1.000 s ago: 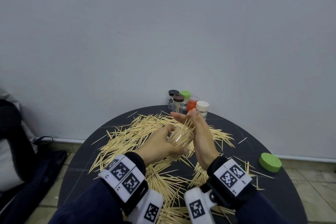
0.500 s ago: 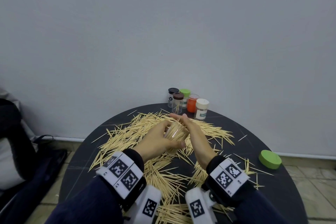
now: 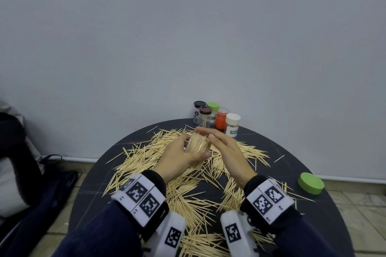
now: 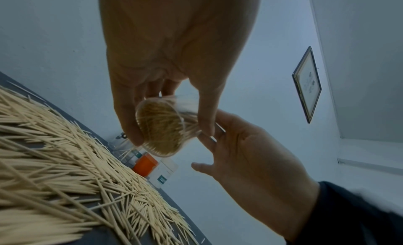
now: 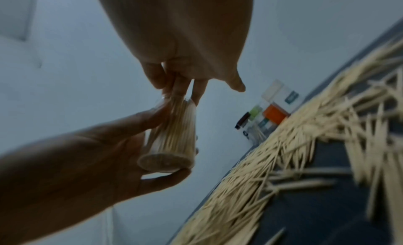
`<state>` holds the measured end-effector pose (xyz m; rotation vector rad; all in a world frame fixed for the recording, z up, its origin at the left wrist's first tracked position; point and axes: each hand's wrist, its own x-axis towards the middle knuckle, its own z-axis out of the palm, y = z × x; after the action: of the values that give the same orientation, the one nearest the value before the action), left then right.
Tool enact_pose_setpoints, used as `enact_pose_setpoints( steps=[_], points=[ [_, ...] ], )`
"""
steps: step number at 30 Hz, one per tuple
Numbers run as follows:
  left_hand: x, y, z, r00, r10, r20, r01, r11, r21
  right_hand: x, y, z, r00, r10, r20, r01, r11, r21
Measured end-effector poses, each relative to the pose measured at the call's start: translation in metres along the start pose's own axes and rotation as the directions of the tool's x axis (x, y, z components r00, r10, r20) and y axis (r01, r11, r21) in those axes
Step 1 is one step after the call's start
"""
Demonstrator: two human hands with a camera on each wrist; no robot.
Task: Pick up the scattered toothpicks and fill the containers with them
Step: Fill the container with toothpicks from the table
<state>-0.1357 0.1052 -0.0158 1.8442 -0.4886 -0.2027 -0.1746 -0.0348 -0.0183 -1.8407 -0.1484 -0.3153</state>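
Dark round table by grey wall; left hand grips toothpick-filled container, right hand flat.

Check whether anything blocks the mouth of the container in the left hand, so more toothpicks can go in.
The left hand grips the clear container, already packed with toothpicks. The right hand lies open at its mouth, fingers against the protruding tips. Besides that hand and the packed toothpicks, nothing visible blocks the opening.

Toothpicks across the table; jars at its far edge, lid far right.
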Motion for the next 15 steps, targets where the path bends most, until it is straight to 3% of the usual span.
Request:
enact_pose_setpoints(
  steps=[4,15],
  points=[
    [-0.0007,0.0005,0.0,1.0,0.006,0.004,-0.006,1.0,0.013,0.0006,0.0064,-0.001,0.999,0.009,0.031,-0.005,0.992,-0.125],
    [-0.0029,0.0048,-0.0057,1.0,0.016,-0.004,-0.016,0.999,0.041,-0.002,0.0002,-0.0035,0.996,0.019,0.086,-0.01,0.995,-0.101]
  ],
)
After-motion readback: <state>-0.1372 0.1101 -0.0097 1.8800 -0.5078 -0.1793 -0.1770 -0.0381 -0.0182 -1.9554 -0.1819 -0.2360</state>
